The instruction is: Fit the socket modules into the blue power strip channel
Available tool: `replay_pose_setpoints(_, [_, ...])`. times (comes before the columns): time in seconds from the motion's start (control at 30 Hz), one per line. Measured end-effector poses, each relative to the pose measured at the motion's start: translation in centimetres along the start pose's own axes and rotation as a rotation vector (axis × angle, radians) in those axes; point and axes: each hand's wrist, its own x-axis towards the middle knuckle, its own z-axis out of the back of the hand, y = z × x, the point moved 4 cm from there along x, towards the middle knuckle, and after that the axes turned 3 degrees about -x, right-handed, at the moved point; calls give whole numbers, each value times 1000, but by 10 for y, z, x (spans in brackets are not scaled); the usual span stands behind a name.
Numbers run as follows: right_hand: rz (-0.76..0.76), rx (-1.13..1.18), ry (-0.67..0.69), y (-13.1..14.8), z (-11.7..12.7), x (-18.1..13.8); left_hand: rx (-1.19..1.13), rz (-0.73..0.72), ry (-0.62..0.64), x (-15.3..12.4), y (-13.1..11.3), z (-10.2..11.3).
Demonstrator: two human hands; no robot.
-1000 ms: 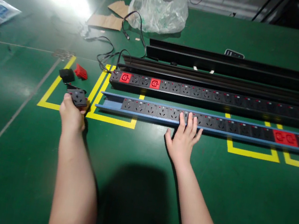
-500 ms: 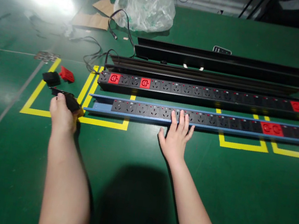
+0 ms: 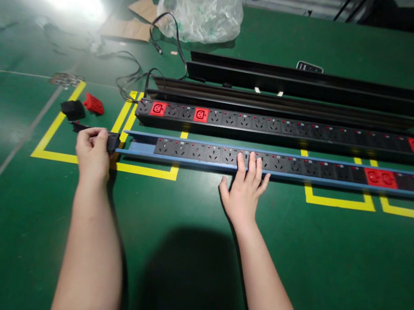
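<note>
A crumpled clear plastic bag (image 3: pixel 200 1) sits on the green worktop (image 3: pixel 371 269) beside flattened cardboard scraps (image 3: pixel 130 21) and a looped black cable (image 3: pixel 168 30). Nearer lie two long black metal channels (image 3: pixel 323 87), a black power strip (image 3: pixel 275 131) with red sockets, and yellow tape outlines (image 3: pixel 338 204)

You were in a power-strip assembly workshop: a green work surface (image 3: pixel 332 262) marked with yellow tape (image 3: pixel 144 171) carried long black rack power strips (image 3: pixel 275 131), with a crumpled plastic bag (image 3: pixel 199 4) and cardboard scraps (image 3: pixel 127 29) beyond.

A blue-edged power strip (image 3: pixel 268 172) carries black and red sockets (image 3: pixel 381 178) over a yellow-lined green bench (image 3: pixel 334 252).
</note>
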Motion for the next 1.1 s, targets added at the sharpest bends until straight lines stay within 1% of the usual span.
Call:
replay_pose_setpoints(0.23, [0, -2, -8, 0, 0, 0, 42, -49, 50, 7, 3, -4])
replay_pose_setpoints(0.47, [1, 1, -11, 0, 0, 0, 33, -85, 50, 8, 4, -6])
replay_pose_setpoints(0.73, [5, -10, -11, -1, -1, 0, -5, -92, 66, 12, 3, -8])
replay_pose_setpoints(1.1, [14, 9, -29, -2, -2, 0, 44, -95, 50, 16, 3, -12])
